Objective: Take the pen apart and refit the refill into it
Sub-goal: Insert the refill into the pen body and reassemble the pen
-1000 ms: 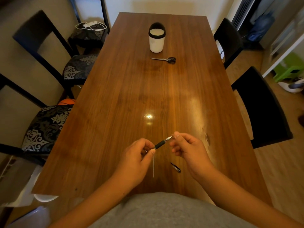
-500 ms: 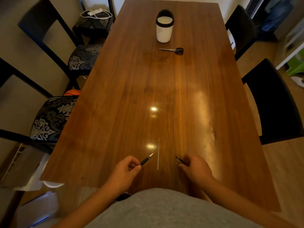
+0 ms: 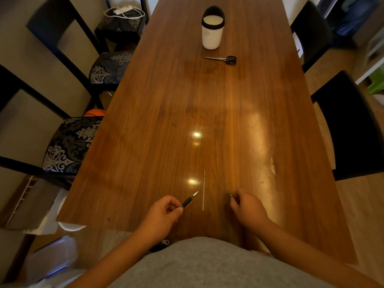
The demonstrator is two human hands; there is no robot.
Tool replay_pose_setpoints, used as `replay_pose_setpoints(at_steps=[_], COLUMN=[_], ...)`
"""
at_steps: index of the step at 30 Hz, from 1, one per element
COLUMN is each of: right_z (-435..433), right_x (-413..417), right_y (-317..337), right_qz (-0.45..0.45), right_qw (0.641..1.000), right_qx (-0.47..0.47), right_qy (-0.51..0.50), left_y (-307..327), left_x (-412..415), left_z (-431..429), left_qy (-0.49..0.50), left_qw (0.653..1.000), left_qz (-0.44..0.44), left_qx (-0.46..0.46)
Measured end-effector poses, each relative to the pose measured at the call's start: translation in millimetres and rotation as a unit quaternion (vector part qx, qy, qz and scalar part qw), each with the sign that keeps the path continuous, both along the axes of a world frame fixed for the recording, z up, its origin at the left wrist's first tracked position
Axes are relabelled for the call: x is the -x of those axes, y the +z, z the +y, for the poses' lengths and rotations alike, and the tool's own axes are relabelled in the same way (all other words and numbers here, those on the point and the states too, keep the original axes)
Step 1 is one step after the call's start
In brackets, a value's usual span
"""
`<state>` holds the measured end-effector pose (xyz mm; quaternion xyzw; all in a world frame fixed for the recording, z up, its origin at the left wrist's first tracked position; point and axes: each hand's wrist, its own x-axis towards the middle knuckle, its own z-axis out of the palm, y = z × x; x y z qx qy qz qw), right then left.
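My left hand [image 3: 164, 210] grips the black pen barrel [image 3: 189, 200], whose silver tip points up and to the right just above the wooden table [image 3: 166, 125]. The thin pale refill [image 3: 203, 190] lies lengthwise on the table between my hands, touching neither. My right hand [image 3: 247, 206] rests on the table with its fingers closed over a small dark pen part [image 3: 229, 195]; only the end of that part shows.
A white cup with a black rim [image 3: 212, 31] stands at the far end, with black-handled scissors [image 3: 223, 59] just in front of it. Patterned chairs [image 3: 70, 142] line the left side and black chairs [image 3: 353, 125] the right.
Both hands came apart and dropped toward the near table edge. My right hand let go of the pen tip and went down onto the small dark part. The refill now lies in plain view.
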<state>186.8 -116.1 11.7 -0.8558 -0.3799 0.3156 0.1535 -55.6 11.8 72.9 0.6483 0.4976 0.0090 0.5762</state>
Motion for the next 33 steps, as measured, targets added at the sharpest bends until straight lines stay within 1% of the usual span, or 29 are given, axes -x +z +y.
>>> replay_pose_setpoints(at_steps=[1, 3, 5, 7, 9, 10, 15, 17, 23, 33], right_z=[0.0, 1.9, 6.1, 10.9, 14.8, 16.6, 25.3, 26.1, 26.0, 30.0], right_x=[0.5, 2.9, 3.8, 1.7, -0.6, -1.6, -4.1, -4.2, 0.6, 1.9], right_y=[5.5, 19.8, 38.0, 58.4, 78.3, 87.3, 125.4, 135.6, 150.0, 156.0], right_qz=[0.037, 0.112, 0.169, 0.232, 0.3, 0.32, 0.389, 0.388, 0.358, 0.359], right_qw=[0.999, 0.989, 0.967, 0.942, 0.917, 0.908, 0.863, 0.861, 0.877, 0.876], right_qx=[-0.015, -0.074, -0.146, -0.189, -0.215, -0.227, -0.295, -0.308, -0.311, -0.315], right_qy=[-0.018, -0.068, -0.123, -0.154, -0.153, -0.149, -0.129, -0.114, -0.077, -0.073], left_y=[2.7, 9.7, 19.1, 30.0, 39.9, 44.4, 64.7, 71.1, 79.2, 87.6], left_x=[-2.1, -7.4, -12.7, -18.1, -24.1, -27.4, -40.2, -44.3, -52.3, -61.2], left_z=[0.5, 1.4, 2.0, 2.4, 2.9, 3.3, 4.4, 3.3, 1.6, 0.9], left_qy=[0.002, 0.006, 0.001, -0.007, -0.013, -0.014, -0.028, -0.031, -0.032, -0.033], left_qw=[1.0, 1.0, 0.999, 0.998, 0.996, 0.995, 0.991, 0.988, 0.984, 0.983], left_qz=[-0.007, -0.024, -0.046, -0.069, -0.089, -0.097, -0.133, -0.149, -0.177, -0.18], left_qx=[0.003, 0.011, 0.013, 0.01, 0.007, 0.006, 0.007, 0.007, 0.009, 0.002])
